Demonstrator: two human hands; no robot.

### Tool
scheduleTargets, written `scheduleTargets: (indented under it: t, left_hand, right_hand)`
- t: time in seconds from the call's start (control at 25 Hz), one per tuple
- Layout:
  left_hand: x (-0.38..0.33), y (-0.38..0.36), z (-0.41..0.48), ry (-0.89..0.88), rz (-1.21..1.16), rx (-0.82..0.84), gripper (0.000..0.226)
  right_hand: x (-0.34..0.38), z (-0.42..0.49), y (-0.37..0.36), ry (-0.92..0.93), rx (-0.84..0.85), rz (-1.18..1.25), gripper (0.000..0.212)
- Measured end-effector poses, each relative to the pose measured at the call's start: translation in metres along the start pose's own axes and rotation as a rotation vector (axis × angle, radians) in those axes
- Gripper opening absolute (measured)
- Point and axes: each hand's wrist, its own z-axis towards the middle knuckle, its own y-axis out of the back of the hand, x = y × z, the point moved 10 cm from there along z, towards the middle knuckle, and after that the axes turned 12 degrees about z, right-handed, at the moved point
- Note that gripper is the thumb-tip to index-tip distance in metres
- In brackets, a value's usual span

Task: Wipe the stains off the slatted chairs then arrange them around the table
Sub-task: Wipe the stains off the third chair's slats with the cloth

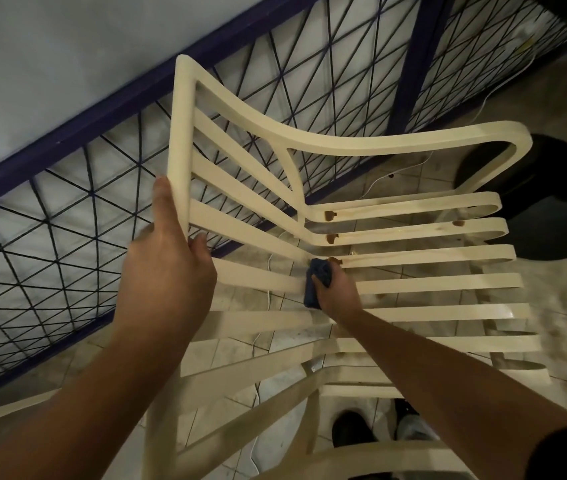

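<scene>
A cream slatted chair [413, 254] fills the middle of the view, its backrest rising at the left. My left hand [168, 268] grips the top rail of the backrest. My right hand [337, 294] holds a dark blue cloth [316, 277] pressed onto the bend where a seat slat meets the back. Brown stains [330, 237] sit in the bends of the slats just above the cloth. Another brown spot [458, 224] lies farther along a seat slat.
A dark blue metal railing with crossed bars [67, 237] runs behind the chair at the left. A black round table base [534, 202] stands on the tiled floor at the right. White cable [483, 109] trails on the floor. A dark shoe [351, 429] shows below the seat.
</scene>
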Motion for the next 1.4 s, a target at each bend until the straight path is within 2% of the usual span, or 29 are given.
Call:
scheduleTargets:
  t: [0.12, 0.2, 0.32, 0.4, 0.56, 0.72, 0.8, 0.96, 1.04, 1.12, 1.24, 1.32, 1.4]
  left_hand:
    - [0.001, 0.001, 0.0, 0.005, 0.004, -0.007, 0.073]
    - [0.001, 0.001, 0.0, 0.004, 0.002, 0.0, 0.073]
    - [-0.001, 0.003, -0.001, -0.013, 0.01, -0.009, 0.073]
    - [-0.002, 0.003, -0.002, -0.017, 0.017, -0.011, 0.072]
    - [0.0, 0.002, 0.0, -0.033, 0.017, -0.029, 0.073]
    - [0.0, 0.003, -0.001, -0.047, -0.003, -0.04, 0.073]
    - [-0.001, 0.003, -0.001, -0.046, -0.01, -0.036, 0.073]
    - [-0.005, 0.004, -0.004, -0.073, 0.009, -0.03, 0.073]
    - [-0.004, 0.004, -0.003, -0.08, 0.009, -0.036, 0.073]
    - [-0.004, 0.005, -0.004, -0.099, 0.031, -0.058, 0.073]
    - [-0.012, 0.008, -0.006, -0.143, 0.091, -0.103, 0.072]
    - [-0.018, 0.006, -0.004, -0.221, 0.289, -0.113, 0.067]
    - [-0.029, -0.004, -0.008, -0.372, 0.675, -0.104, 0.07]
  right_hand:
    - [-0.037, 0.013, 0.027, -0.061, 0.096, -0.292, 0.026]
    - [-0.041, 0.016, 0.062, -0.046, -0.02, -0.322, 0.023]
    - [-0.053, 0.007, 0.118, -0.096, -0.278, -0.145, 0.019]
    - [-0.063, -0.004, 0.135, -0.131, -0.367, -0.131, 0.023]
    - [-0.059, -0.016, 0.094, -0.091, -0.228, -0.242, 0.038]
    - [-0.039, -0.015, 0.031, -0.096, -0.119, -0.268, 0.034]
    - [-0.04, -0.011, -0.001, -0.194, -0.035, -0.103, 0.032]
    - [-0.063, -0.017, -0.007, -0.443, 0.096, 0.504, 0.028]
    - [-0.068, -0.035, 0.022, -0.514, 0.124, 0.72, 0.021]
    - [-0.074, -0.05, 0.061, -0.538, 0.092, 0.813, 0.013]
    - [-0.093, -0.061, 0.13, -0.521, -0.016, 0.978, 0.018]
    - [-0.104, -0.064, 0.17, -0.504, -0.095, 1.084, 0.029]
    - [-0.109, -0.066, 0.2, -0.471, -0.127, 1.172, 0.04]
